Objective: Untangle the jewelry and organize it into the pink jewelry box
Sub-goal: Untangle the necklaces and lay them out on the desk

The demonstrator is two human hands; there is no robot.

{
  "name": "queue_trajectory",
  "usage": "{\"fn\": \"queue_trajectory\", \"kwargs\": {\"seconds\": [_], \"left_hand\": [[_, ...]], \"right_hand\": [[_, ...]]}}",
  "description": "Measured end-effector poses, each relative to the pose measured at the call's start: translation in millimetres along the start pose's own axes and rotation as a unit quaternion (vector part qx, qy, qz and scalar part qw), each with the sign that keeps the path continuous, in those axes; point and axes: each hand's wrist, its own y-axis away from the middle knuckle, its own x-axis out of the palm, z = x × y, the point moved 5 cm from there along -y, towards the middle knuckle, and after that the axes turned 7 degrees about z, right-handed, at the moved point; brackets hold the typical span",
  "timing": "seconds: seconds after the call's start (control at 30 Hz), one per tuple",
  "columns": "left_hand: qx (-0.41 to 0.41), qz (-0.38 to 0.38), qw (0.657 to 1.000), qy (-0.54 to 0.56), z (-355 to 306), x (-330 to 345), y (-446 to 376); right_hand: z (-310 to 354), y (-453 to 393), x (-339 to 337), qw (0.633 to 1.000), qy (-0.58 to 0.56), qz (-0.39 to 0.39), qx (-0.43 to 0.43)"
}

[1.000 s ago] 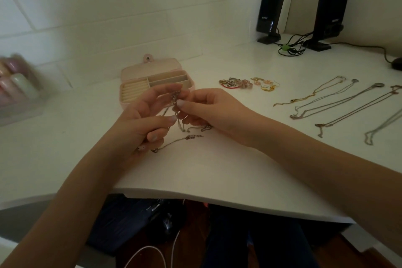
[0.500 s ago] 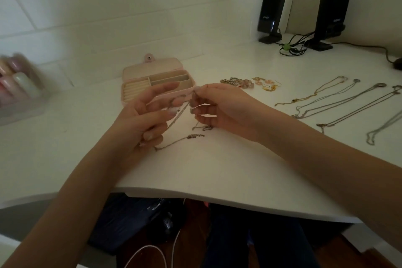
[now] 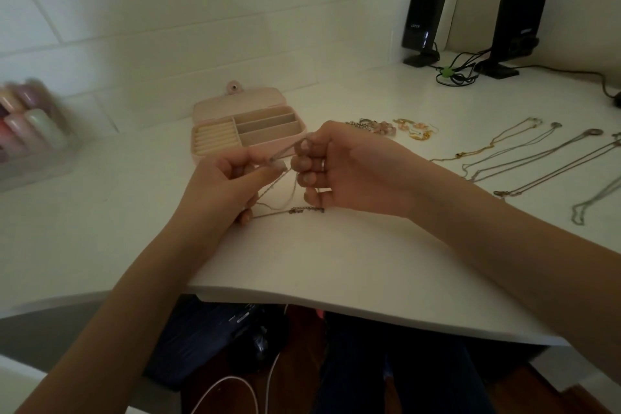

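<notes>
Both hands, left hand (image 3: 232, 178) and right hand (image 3: 339, 168), pinch the thin tangled silver chain (image 3: 285, 151) taut near the tabletop's (image 3: 336, 262) front edge (open pink jewelry box (image 3: 248, 131) just behind); tugging harder could tighten the knot

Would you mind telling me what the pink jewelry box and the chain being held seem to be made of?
Pink jewelry box: probably matte faux leather outside, with a snap tab and a cream, fabric-looking lining. Chain: thin metal, seemingly silver-toned with a dull glint; the dim light leaves its finish unclear.

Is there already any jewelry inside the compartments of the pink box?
No, the open pink jewelry box shows only bare compartments and ring rolls, while both hands hold the tangled chain in front of it.
</notes>
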Motion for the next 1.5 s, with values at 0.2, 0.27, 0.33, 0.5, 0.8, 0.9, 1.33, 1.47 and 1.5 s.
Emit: {"fn": "queue_trajectory", "kwargs": {"seconds": [0.2, 0.27, 0.33, 0.5, 0.8, 0.9, 1.33, 1.47, 1.5], "left_hand": [[-0.014, -0.057, 0.997, 0.049, 2, -8, -2], [-0.012, -0.052, 0.998, 0.039, 0, -6, -1], [-0.013, -0.060, 0.997, 0.042, -1, -6, 0], [-0.020, -0.109, 0.993, 0.036, 2, -17, 1], [-0.063, -0.148, 0.979, 0.127, 9, -24, -3], [-0.074, -0.162, 0.975, 0.135, 11, -27, -5], [-0.058, -0.350, 0.931, 0.088, 24, -57, -2], [-0.084, -0.391, 0.915, 0.058, 26, -64, 2], [-0.093, -0.400, 0.910, 0.052, 24, -64, 4]], "right_hand": [[6, 2, -12, 0.997, -0.072, -0.024, -0.014], [4, 2, -13, 0.998, -0.061, -0.032, -0.007], [2, 1, -12, 0.998, -0.034, -0.042, -0.007], [10, 3, -17, 0.990, -0.028, -0.111, -0.089], [17, 8, -33, 0.973, -0.063, -0.181, -0.131], [22, 11, -40, 0.961, -0.025, -0.229, -0.152], [34, 19, -44, 0.905, 0.143, -0.329, -0.228], [37, 21, -46, 0.905, 0.110, -0.332, -0.242], [39, 22, -47, 0.904, 0.096, -0.337, -0.247]]}}
